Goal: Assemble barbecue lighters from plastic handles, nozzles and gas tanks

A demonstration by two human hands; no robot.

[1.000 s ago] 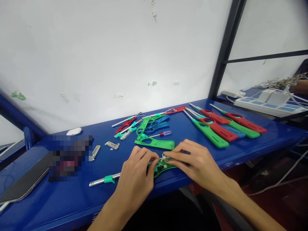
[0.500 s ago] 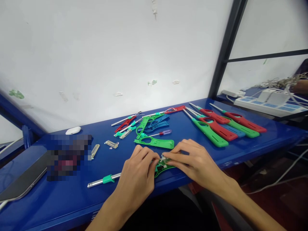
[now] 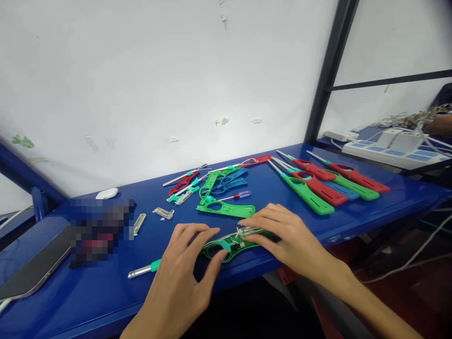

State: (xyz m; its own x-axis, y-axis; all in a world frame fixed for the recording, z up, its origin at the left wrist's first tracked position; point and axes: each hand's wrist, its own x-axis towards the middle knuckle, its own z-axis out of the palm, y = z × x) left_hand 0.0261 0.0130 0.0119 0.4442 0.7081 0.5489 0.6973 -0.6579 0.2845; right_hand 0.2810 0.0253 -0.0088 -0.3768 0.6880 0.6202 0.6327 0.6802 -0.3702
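An opened green lighter half-shell with a long metal tube lies at the table's front, its inner parts and a white wire showing. My left hand arches over it, thumb and forefinger apart on either side of the trigger ring. The silver tube tip pokes out left of that hand. My right hand pinches a clear fuel tank at the handle end of the shell; the fingers hide part of it. Just behind lies the empty green shell half.
Several closed lighters lie at the right. Behind are opened lighter shells and a purple-handled screwdriver. Loose clear tanks, a white case, a pixelated item and a dark device are leftward.
My left hand has moved left and its pinch has opened, uncovering the trigger area. My right hand stays at the handle end, and the clear fuel tank now shows more.
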